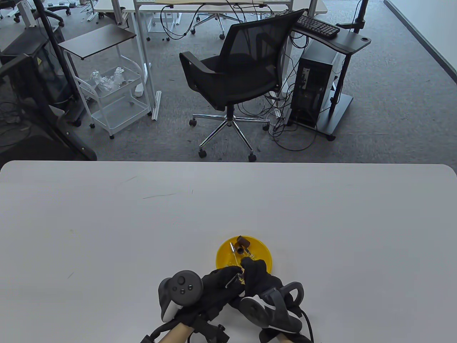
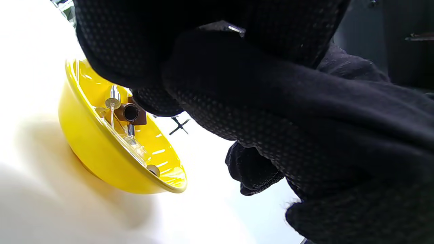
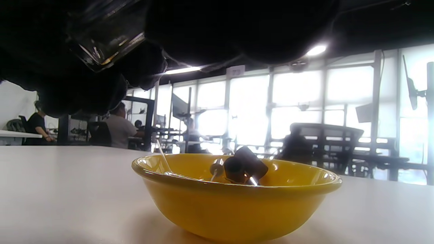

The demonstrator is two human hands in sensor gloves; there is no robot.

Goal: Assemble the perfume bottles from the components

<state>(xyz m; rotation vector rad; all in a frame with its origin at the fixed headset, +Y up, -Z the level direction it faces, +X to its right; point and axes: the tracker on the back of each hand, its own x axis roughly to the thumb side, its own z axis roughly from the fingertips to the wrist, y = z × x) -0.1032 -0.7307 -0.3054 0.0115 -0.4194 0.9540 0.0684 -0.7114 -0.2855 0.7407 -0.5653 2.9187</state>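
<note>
Just short of the yellow bowl [image 1: 262, 254], near the table's [image 1: 107, 221] front edge: left hand [image 1: 217, 286] and right hand [image 1: 259, 277] meeting, fingers closing together around a small clear glass bottle [image 1: 234, 278], gripping it above the tabletop. Lying inside the bowl: brown caps [image 1: 244, 244] and slim spray tubes [image 1: 234, 248], resting loose.

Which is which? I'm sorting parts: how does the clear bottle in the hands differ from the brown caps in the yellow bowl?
The glass bottle is transparent; the brown caps are dark and opaque. The bottle is held between the left hand and right hand, above the table; the caps lie loose in the yellow bowl. The bottle is mostly hidden by gloves; the caps show plainly. Both are perfume parts.
</note>
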